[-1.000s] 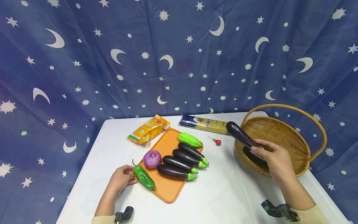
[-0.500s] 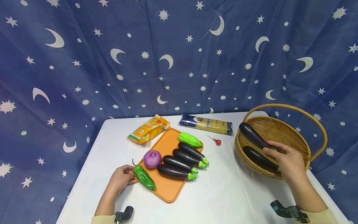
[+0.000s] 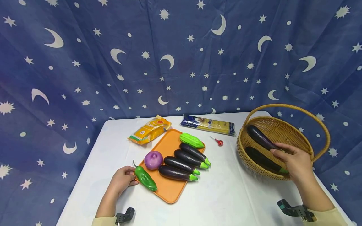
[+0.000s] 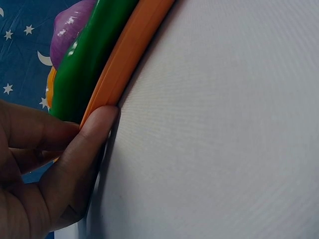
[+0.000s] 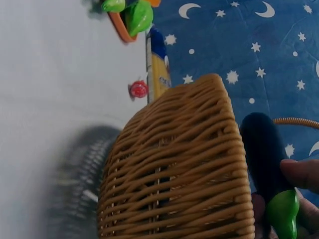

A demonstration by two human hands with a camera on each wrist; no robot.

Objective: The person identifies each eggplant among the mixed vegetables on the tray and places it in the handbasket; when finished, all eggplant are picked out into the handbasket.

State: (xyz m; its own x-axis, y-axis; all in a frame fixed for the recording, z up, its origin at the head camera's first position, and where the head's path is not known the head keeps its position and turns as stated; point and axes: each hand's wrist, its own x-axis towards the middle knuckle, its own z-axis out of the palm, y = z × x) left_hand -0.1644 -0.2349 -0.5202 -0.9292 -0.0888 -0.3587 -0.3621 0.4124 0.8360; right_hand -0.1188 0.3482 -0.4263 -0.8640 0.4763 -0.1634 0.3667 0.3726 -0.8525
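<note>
An eggplant [image 3: 261, 137] is pinched near its green stem end by my right hand [image 3: 295, 161], over the wicker basket [image 3: 299, 138]. A second eggplant [image 3: 263, 159] lies inside that basket. My left hand [image 3: 121, 181] grips the near-left edge of the orange tray [image 3: 171, 194], thumb and fingers on its rim in the left wrist view. Beside those fingers a green pepper [image 3: 145, 179] lies across the tray's edge. The tray also bears a purple onion [image 3: 153, 160], several eggplants in a row [image 3: 175, 173] and a light green ridged gourd [image 3: 192, 140].
Behind the tray lie a yellow packet [image 3: 150, 130] and a pasta bag [image 3: 209, 125]. A red lollipop [image 3: 220, 142] sits between tray and basket. The basket's tall handle [image 3: 306, 113] arches over its opening. A star-patterned curtain [image 3: 181, 62] hangs behind the white table [image 3: 215, 194].
My right hand has moved to the right with the eggplant, from the basket's left rim to over its opening. My left hand has stayed at the tray's edge.
</note>
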